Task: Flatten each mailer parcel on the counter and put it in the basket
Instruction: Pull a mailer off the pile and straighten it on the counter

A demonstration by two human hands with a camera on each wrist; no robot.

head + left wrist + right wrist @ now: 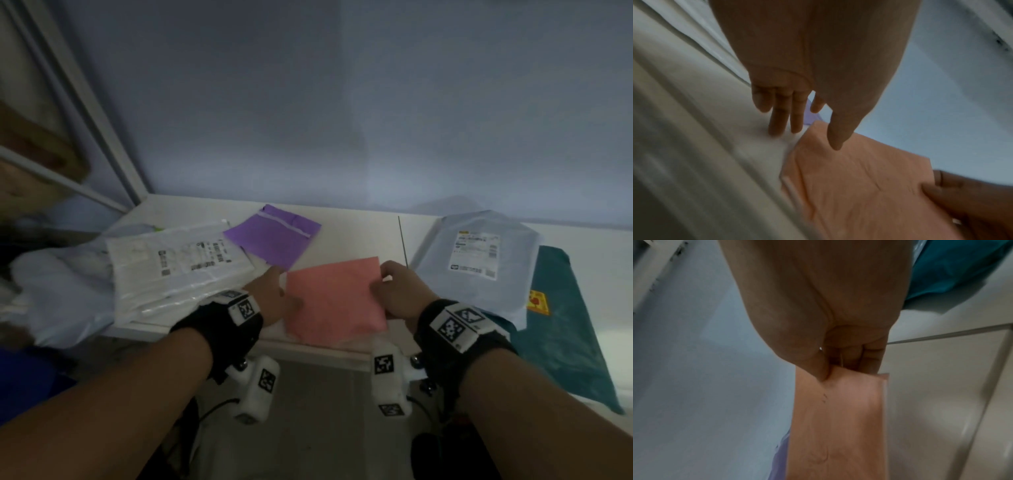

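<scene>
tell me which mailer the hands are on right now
The pink mailer, nearest the counter's front edge: the right hand pinches it.

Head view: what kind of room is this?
Likely a home or small-office packing corner: a white counter against a plain wall, strewn with mailers, including a pink mailer and a labelled grey parcel.

The white counter [359, 226] shows a bare strip along its back edge by the wall, between the purple zip pouch [274, 236] and the pale grey labelled mailer [476, 263]. White labelled mailers [178, 270] crowd the left end; a teal mailer [561, 329] covers the right end. The salmon-pink flat mailer [334, 299] fills the front edge's middle.
</scene>
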